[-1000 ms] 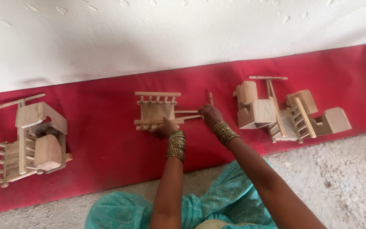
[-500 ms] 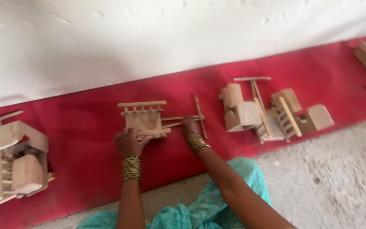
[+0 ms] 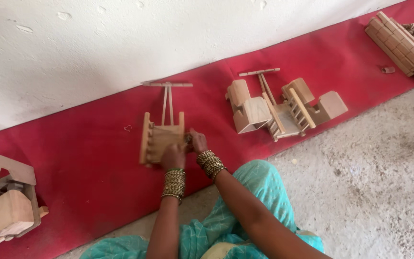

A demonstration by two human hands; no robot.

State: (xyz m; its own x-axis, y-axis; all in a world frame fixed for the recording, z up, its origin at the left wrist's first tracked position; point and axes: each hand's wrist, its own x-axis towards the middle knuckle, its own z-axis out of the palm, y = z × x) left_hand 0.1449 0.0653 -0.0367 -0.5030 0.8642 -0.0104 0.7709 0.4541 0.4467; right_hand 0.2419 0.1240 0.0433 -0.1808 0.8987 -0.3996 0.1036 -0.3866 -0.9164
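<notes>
Turned since the earlier frame, the small wooden cart [image 3: 160, 136] now lies on the red cloth [image 3: 87, 158] with its long axis running near to far, shaft toward the far wall. Both forearms are stretched forward; the left hand [image 3: 172, 157] is closed on its near edge, the right hand [image 3: 197, 142] on its right side.

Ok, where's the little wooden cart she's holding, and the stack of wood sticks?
little wooden cart [image 3: 156, 139], head view, on its flat slatted bed.
stack of wood sticks [image 3: 398, 45], head view, on the middle of the top sticks.

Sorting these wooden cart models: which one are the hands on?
The middle wooden cart, long handle toward the wall; both hands touch it, others lie untouched.
</notes>
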